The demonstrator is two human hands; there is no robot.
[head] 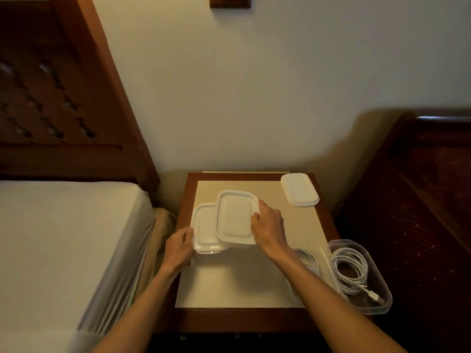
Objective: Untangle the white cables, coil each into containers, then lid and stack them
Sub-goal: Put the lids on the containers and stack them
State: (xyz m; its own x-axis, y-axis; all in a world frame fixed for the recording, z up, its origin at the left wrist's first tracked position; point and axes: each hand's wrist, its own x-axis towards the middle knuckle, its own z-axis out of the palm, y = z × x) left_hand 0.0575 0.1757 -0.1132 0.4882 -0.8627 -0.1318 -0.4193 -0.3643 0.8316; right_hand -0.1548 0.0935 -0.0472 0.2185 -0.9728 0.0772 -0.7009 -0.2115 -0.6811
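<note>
On the small wooden bedside table (254, 319) with its cream top, the person's right hand (267, 225) has its fingers curled over the right edge of a white-lidded rectangular plastic container (235, 216), holding it tilted and overlapping a second white-lidded clear container (205, 231) that sits just to its left and a little nearer. The left hand (178, 248) rests against the left side of that lower container, fingers bent around its edge, steadying it.

At the far right corner of the table lies a stack of spare white lids (299, 189), well apart from the hands. At the near right corner, an open clear plastic container (377, 305) hangs partly over the table's edge; a coiled white cable (350, 272) lies inside it, its plug end pointing toward the near right. Just left of it, partly hidden behind the right forearm, another clear container with a white cable (307, 259) is in view.

A bed with white sheets (63, 238) stands to the left.
</note>
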